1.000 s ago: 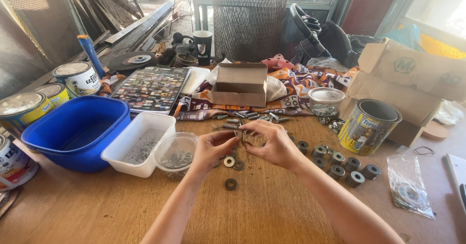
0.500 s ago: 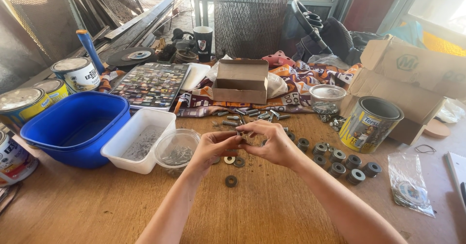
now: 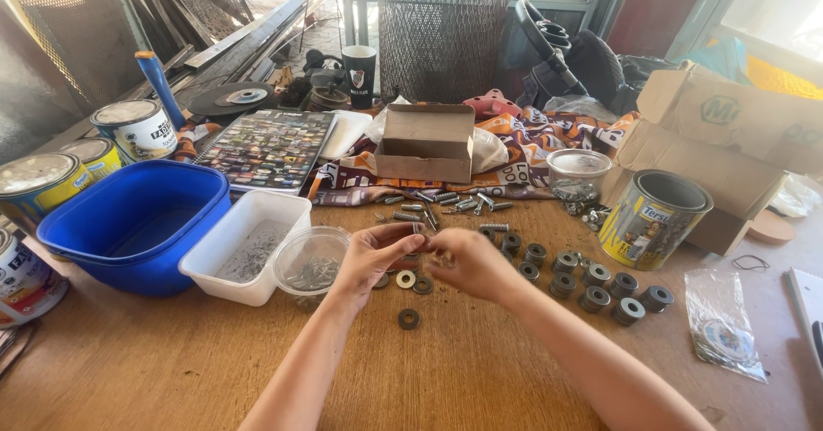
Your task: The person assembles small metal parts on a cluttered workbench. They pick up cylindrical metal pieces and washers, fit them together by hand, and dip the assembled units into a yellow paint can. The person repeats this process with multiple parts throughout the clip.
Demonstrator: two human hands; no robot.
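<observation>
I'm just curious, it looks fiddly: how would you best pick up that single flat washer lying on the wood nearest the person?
The lone washer lies flat on the wooden table, apart from the others. Probably best to come straight down from above and pinch its outer rim at two opposite points with fingertips. It looks too thin to grip by its faces, and the bare wood around it leaves room on every side.

The small part pinched between the left hand (image 3: 370,258) and right hand (image 3: 467,262) is hidden by fingertips; both forearms run off the bottom edge.

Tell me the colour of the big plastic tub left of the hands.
Blue: the plastic tub shows best in the head view.
</observation>
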